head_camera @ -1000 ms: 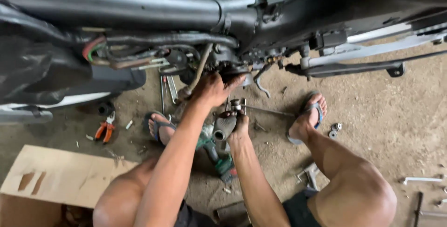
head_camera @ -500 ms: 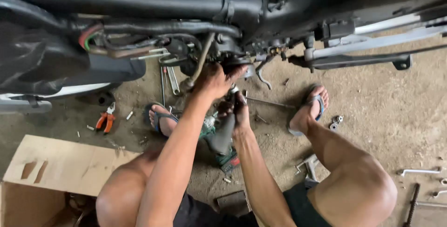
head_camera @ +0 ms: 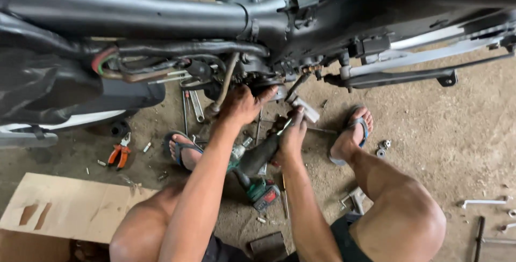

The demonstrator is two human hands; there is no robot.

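I squat on a dirt floor under a stripped black motorcycle frame (head_camera: 161,17). My left hand (head_camera: 243,103) reaches up and presses against the engine's underside (head_camera: 263,76), fingers curled on a part there. My right hand (head_camera: 292,135) grips a dark cordless power tool (head_camera: 258,157) with a green body and red-trimmed battery, its nose pointed up toward the engine. What the tool's tip meets is hidden by my hands.
Orange-handled pliers (head_camera: 119,154) lie on the ground at left, near a cardboard sheet (head_camera: 70,205). Wrenches (head_camera: 193,106) lie under the frame. Small nuts (head_camera: 382,148) sit by my right foot. More wrenches (head_camera: 484,203) rest at far right. A footrest bar (head_camera: 408,76) juts out.
My right hand and the power tool have shifted down and slightly right, away from the engine. My left hand stays on the engine's underside.
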